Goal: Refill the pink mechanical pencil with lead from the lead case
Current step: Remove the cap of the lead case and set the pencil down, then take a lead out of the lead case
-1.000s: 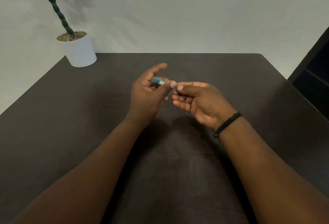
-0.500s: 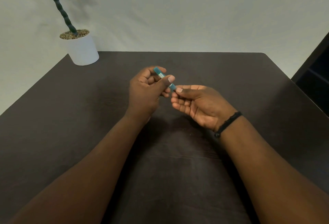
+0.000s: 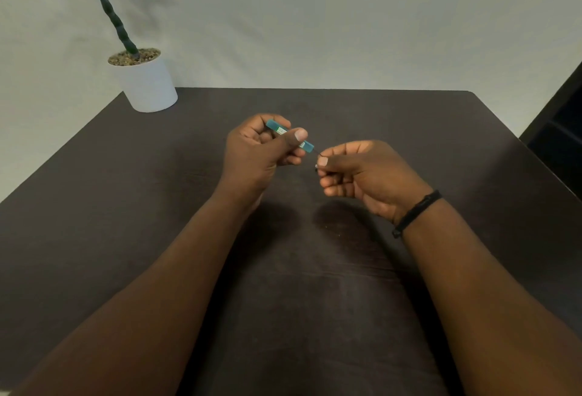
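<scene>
My left hand [image 3: 261, 151] holds a small teal lead case [image 3: 278, 129] between thumb and fingers, tilted with its lower end toward the right. A thin dark lead [image 3: 316, 152] sticks out of that end. My right hand [image 3: 362, 172] pinches the lead's tip between thumb and forefinger, just right of the case. Both hands hover above the dark table [image 3: 157, 206]. The pink mechanical pencil is not in view.
A white pot with a green plant [image 3: 146, 83] stands at the table's far left corner. A dark piece of furniture [image 3: 563, 124] sits off the table's right edge. A black band [image 3: 415, 213] circles my right wrist.
My right hand has drawn away to the right from the case, and a thin lead now shows between them. The left hand has closed more tightly around the case.
</scene>
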